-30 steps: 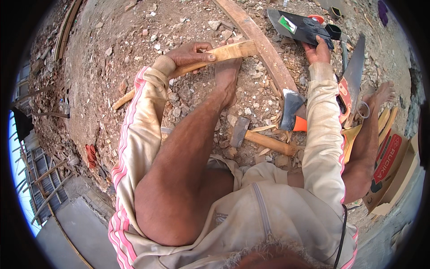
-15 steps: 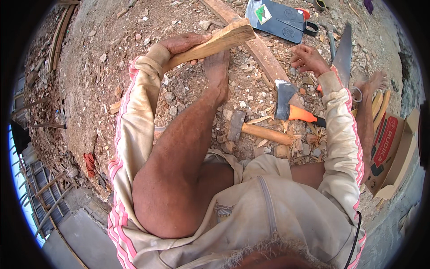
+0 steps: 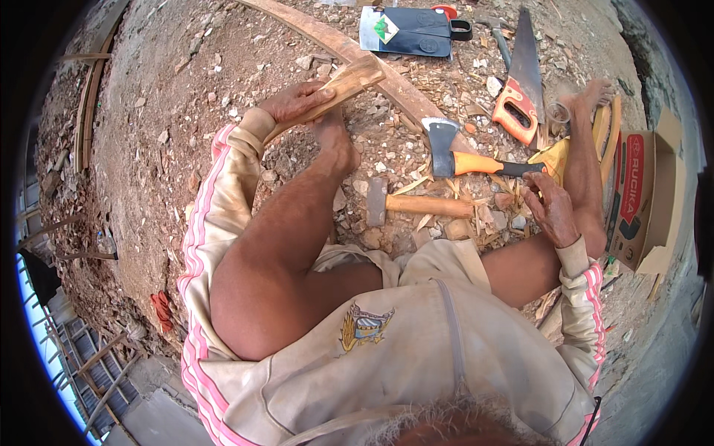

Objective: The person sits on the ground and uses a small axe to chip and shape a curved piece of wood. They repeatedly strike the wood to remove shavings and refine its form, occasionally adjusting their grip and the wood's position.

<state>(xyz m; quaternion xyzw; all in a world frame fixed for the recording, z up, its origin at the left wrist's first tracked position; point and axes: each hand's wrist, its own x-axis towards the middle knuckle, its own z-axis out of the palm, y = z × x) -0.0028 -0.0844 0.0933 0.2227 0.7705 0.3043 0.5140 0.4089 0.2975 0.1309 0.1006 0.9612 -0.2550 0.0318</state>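
Note:
My left hand (image 3: 296, 102) is closed around a short piece of pale split wood (image 3: 349, 84), which slants up to the right above my foot. My right hand (image 3: 550, 208) holds nothing, its fingers loosely bent and apart, just below the black end of a hatchet's handle. That hatchet (image 3: 476, 162), with an orange and black handle, rests with its blade against a long plank (image 3: 405, 97). Nearer to me a hammer (image 3: 424, 205) with a wooden handle lies on the ground among wood chips.
A handsaw (image 3: 524, 78) and another hammer (image 3: 501, 43) lie at the far right. A dark blue flat case (image 3: 416, 31) sits beyond the plank. By my right leg stand an open cardboard box (image 3: 645, 201) and a roll of tape (image 3: 558, 112). Stones and rubble cover the ground.
My right hand has come back from beyond the hatchet to beside its handle end. The left still grips the wood, and the whole view has shifted.

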